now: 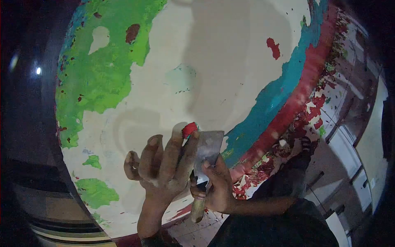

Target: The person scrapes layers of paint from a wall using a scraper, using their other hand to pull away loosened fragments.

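Note:
My left hand reaches up against the curved painted wall, palm toward it and fingers spread. At the tips of its two rightmost fingers is a small bright red paint flake with a thin teal edge. Close beside it, my right hand grips a scraper by its wooden handle. The broad metal blade points up and lies near the wall's cream surface, just right of the left fingers. My left thumb is hidden.
Green paint covers the wall's left side. A teal band and a red band run along its lower right edge. Red and green paint chips litter the tiled floor beside my leg.

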Tool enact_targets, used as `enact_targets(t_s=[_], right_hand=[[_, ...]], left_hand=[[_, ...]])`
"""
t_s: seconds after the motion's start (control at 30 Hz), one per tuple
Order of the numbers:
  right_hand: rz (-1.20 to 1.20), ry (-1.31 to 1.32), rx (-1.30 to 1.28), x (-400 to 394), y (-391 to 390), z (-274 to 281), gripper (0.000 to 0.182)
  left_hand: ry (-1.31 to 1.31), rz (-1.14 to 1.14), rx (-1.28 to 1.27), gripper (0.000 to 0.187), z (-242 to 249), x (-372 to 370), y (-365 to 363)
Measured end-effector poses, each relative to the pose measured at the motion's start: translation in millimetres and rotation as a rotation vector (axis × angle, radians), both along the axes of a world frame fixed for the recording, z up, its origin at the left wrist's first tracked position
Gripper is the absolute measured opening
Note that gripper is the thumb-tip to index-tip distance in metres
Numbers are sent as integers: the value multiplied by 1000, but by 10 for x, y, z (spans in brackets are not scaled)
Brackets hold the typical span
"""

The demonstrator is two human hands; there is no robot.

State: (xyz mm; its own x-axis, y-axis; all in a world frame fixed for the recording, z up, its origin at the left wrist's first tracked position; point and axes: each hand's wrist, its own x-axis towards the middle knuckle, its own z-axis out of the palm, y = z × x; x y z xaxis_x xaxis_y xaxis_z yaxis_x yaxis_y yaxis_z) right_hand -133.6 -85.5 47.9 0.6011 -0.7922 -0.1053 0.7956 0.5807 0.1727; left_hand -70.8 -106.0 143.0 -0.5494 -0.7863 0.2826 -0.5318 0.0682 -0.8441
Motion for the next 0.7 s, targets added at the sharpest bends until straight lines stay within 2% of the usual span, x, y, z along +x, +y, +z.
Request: enact_targets(t_s=[0.27,0.47,0.7], right_hand=[[-69,29,-81,7,-35,-73,28],[-135,36,-102,9,-42,-97,35],[-212,395,-235,-130,-109,-206,39]], left_hand=[[-3,27,9,29,5,-32,3],[-14,-109,-57,32,-24,47,-64],[146,-164,-22,31,-14,29,-67]])
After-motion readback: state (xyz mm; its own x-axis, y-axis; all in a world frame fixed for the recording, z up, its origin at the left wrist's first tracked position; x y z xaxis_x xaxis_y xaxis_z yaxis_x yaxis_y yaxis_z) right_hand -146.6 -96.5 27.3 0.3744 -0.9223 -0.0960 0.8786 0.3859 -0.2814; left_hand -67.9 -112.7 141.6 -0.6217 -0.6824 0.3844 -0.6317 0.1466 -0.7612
